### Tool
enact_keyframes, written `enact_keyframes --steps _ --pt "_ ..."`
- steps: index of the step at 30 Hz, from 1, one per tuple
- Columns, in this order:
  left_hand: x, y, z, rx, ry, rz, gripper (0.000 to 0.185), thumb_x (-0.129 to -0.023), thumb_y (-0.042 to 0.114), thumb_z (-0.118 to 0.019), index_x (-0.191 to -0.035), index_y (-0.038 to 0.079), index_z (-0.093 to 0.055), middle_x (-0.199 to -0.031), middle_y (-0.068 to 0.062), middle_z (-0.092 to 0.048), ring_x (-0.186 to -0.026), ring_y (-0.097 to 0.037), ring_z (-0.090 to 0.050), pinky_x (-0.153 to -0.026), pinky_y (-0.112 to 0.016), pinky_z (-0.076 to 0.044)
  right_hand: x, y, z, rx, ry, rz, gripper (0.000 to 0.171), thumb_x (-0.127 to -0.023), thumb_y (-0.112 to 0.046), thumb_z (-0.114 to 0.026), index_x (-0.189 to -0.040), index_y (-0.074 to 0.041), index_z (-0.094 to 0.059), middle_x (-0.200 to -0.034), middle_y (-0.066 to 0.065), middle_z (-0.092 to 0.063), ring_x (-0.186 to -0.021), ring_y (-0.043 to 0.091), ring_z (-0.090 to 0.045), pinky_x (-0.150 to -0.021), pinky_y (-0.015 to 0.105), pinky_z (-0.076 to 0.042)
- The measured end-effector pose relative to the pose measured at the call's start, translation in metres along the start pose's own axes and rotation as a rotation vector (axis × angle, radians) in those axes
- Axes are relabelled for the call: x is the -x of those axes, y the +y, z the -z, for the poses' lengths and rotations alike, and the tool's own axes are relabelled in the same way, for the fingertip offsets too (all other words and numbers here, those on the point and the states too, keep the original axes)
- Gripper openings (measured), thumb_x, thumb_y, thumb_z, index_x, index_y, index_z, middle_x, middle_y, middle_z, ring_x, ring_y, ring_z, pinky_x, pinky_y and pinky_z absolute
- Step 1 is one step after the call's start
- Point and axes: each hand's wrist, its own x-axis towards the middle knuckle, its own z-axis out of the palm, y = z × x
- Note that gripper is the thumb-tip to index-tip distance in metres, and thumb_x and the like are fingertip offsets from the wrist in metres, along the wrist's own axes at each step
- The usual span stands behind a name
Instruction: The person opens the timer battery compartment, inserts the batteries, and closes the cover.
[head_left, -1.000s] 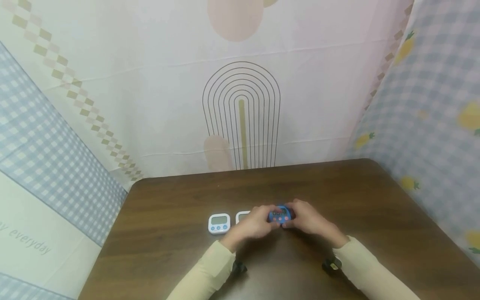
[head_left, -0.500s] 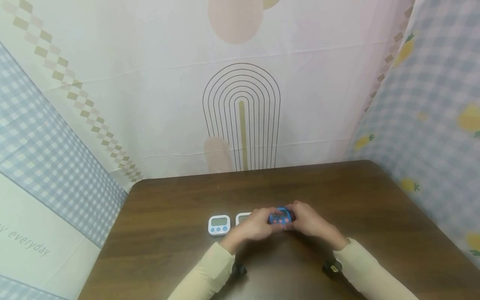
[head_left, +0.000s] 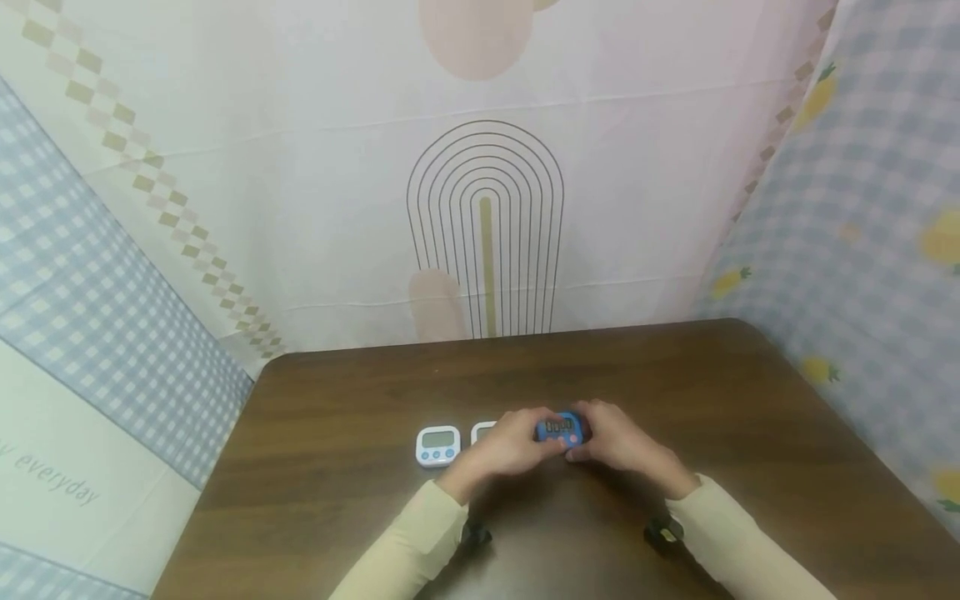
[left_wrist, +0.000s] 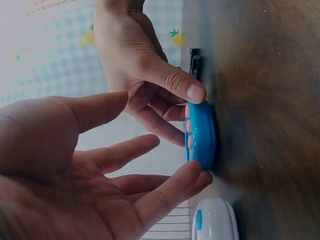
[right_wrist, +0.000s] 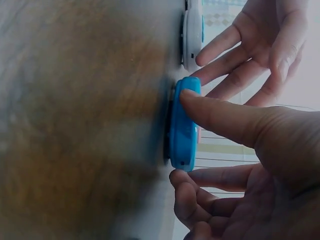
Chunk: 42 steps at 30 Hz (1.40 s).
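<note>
A blue timer (head_left: 560,428) lies flat on the dark wooden desk (head_left: 750,417), near its middle, held between both hands. The left hand (head_left: 513,446) pinches its left edge with fingertips (left_wrist: 192,177), and the right hand (head_left: 611,440) grips the opposite edge, its thumb (right_wrist: 200,107) laid over the rim, likely to steady the smooth, rounded plastic case so it cannot slide on the polished grain. Pink buttons (left_wrist: 189,126) sit on its face below a small dark display. Just beside the left hand lies a white timer (head_left: 438,445) with blue buttons; a second white one (head_left: 483,432) lies half hidden behind the knuckles. Patterned cloth (head_left: 225,167) hangs around the desk.
</note>
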Motion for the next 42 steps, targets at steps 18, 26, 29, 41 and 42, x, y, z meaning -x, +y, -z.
enact_keyframes --steps 18,26,29,41,42 --pt "0.007 -0.011 0.026 -0.125 0.124 0.097 0.043 -0.098 0.026 -0.077 -0.138 0.012 -0.067 -0.137 -0.012 -0.072 -0.125 -0.031 -0.068 -0.105 -0.054 -0.055 0.000 -0.001 0.005 0.039 0.100 0.026 0.076 -0.077 -0.026 -0.094 -0.140 0.002 -0.062 -0.120 0.018 -0.067 -0.105 0.029 -0.064 -0.091 0.052 -0.058" --pt "0.006 -0.020 0.038 -0.246 0.125 0.117 0.049 -0.093 0.026 -0.082 -0.139 0.015 -0.067 -0.133 -0.011 -0.074 -0.119 -0.031 -0.070 -0.098 -0.055 -0.056 -0.002 -0.001 0.005 0.001 0.113 0.005 0.071 -0.081 -0.027 -0.092 -0.141 -0.003 -0.063 -0.118 0.013 -0.066 -0.104 0.026 -0.063 -0.088 0.047 -0.059" --pt "0.005 -0.022 0.038 -0.291 0.116 0.124 0.052 -0.091 0.026 -0.084 -0.139 0.015 -0.067 -0.129 -0.009 -0.075 -0.114 -0.030 -0.072 -0.094 -0.051 -0.058 -0.002 0.000 0.005 -0.012 0.131 0.016 0.069 -0.082 -0.025 -0.092 -0.140 -0.003 -0.063 -0.120 0.014 -0.066 -0.108 0.029 -0.065 -0.090 0.050 -0.060" --pt "0.005 -0.025 0.027 -0.547 0.006 0.057 0.054 -0.076 0.033 -0.096 -0.123 0.018 -0.073 -0.115 -0.003 -0.077 -0.105 -0.024 -0.072 -0.079 -0.041 -0.060 -0.001 -0.001 0.006 -0.038 0.173 0.052 0.061 -0.084 -0.022 -0.089 -0.136 -0.001 -0.065 -0.118 0.015 -0.067 -0.110 0.033 -0.066 -0.089 0.051 -0.060" --pt "0.005 -0.025 0.026 -0.549 0.006 0.059 0.055 -0.076 0.033 -0.096 -0.123 0.017 -0.073 -0.115 -0.003 -0.077 -0.105 -0.024 -0.071 -0.079 -0.041 -0.060 -0.001 -0.001 0.007 -0.038 0.177 0.056 0.060 -0.084 -0.021 -0.089 -0.136 -0.001 -0.065 -0.118 0.015 -0.067 -0.110 0.033 -0.066 -0.088 0.051 -0.060"
